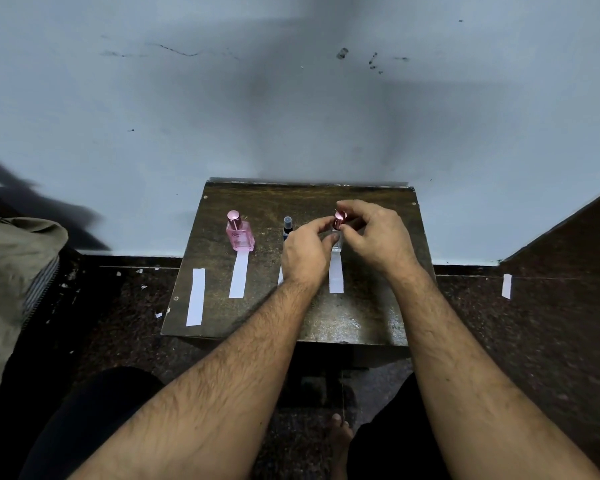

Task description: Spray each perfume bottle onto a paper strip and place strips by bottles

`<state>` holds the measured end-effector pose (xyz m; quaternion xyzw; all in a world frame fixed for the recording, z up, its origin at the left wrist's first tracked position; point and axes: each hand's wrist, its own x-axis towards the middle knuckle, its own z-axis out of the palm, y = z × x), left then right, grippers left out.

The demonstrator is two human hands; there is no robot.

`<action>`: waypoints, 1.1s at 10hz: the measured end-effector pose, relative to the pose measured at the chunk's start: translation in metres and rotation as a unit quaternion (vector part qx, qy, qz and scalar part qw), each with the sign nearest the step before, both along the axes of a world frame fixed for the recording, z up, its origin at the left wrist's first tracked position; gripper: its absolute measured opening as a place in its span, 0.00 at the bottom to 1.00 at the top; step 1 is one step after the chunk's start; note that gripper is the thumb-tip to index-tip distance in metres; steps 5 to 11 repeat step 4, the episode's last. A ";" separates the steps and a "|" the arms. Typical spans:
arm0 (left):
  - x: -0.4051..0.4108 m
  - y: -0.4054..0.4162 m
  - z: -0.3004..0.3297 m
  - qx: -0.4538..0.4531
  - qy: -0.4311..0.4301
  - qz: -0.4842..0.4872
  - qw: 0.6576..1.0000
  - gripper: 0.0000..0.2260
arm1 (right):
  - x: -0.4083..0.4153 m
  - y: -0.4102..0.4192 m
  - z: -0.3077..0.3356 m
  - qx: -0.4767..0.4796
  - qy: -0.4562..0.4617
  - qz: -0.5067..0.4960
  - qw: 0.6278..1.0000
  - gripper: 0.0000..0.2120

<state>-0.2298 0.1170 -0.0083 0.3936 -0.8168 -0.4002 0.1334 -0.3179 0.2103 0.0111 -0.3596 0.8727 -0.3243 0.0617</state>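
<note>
Wall (291, 98): pale blue, scuffed, at 12 o'clock. Floor (534, 341): dark speckled stone. Worktop (326, 317): small dark wooden board. Left hand (303, 252): fingers closed on the body of the clear bottle (336, 242), at 1 o'clock on the worktop. Right hand (378, 237): fingers pinched on that bottle's pink cap (340, 218). Pink bottle (239, 235): upright at 11 o'clock, strip (239, 275) touching its base at 6 o'clock. Dark bottle (287, 227): between the two, partly hidden. Clear-bottle strip (336, 277): below the clear bottle. Spare strip (195, 297): at 9 o'clock
</note>
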 end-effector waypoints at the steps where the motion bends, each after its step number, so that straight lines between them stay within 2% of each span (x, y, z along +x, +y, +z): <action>1: 0.001 0.000 0.002 0.002 -0.005 -0.003 1.000 0.16 | 0.002 0.003 0.002 0.002 -0.021 -0.004 1.000 0.28; 4: 0.008 0.005 0.007 0.007 -0.012 0.010 1.000 0.22 | 0.006 0.006 -0.001 -0.022 -0.014 -0.042 0.999 0.26; 11: 0.008 0.005 0.007 0.007 -0.012 0.010 1.000 0.22 | 0.006 0.006 -0.001 -0.022 -0.014 -0.042 0.999 0.26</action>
